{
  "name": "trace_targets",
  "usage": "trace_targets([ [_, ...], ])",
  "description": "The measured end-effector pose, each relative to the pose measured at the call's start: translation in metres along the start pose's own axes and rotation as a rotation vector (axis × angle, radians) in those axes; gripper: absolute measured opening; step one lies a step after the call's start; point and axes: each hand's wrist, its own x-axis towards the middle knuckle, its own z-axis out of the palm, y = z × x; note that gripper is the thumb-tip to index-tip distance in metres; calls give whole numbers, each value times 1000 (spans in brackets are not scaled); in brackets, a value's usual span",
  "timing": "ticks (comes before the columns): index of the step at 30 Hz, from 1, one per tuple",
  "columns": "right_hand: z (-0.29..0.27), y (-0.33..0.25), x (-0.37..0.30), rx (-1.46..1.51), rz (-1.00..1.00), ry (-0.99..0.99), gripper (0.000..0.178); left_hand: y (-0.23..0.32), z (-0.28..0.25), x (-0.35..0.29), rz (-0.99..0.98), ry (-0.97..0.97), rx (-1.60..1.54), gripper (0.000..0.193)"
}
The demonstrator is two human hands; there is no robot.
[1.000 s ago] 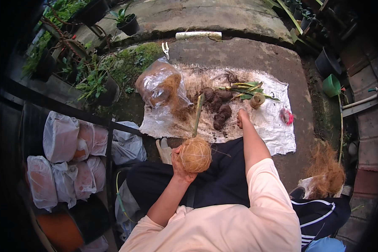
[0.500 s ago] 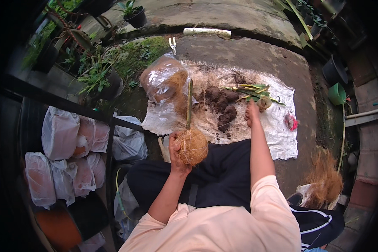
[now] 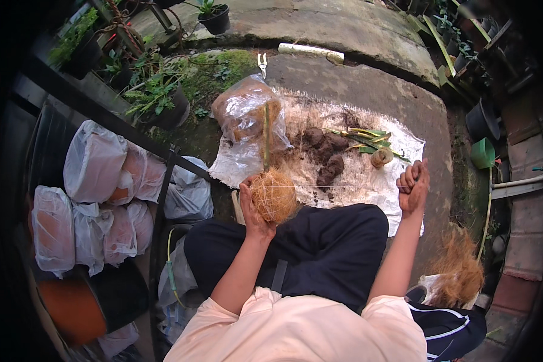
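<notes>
My left hand is wrapped round the left side of a ball of brown coconut fibre, held above my lap. Pale thread crosses the ball's surface. From its top a long, narrow green leaf stands upright. My right hand is raised over the right part of the white sack, its fingers curled closed. A fine thread stretches from the ball toward it; the end inside the fingers is hidden. Nearest to that hand, a small roll of twine stands beside cut variegated leaves.
Dark soil clumps and a clear plastic bag of fibre lie on the white woven sack. Beyond is a small hand fork. Loose fibre sits at right; wrapped bundles fill a rack at left.
My right hand has moved right and toward me, away from the twine roll and leaves. My left hand still holds the fibre ball, and the view has shifted slightly.
</notes>
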Motion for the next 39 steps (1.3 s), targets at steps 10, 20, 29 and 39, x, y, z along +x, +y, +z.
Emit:
trace_targets([
  [10,23,-39,-53,34,-183,-306,41,13,1,14,-99,16,-77,46],
  [20,20,155,0,-931,-344,-91,48,35,18,-12,-318,-237,-389,55],
  [29,77,223,-13,-976,-113,110,57,28,19,-21,-410,-371,-651,63],
  [39,69,223,-80,-985,-219,-54,43,22,2,2,-249,-441,-388,60],
])
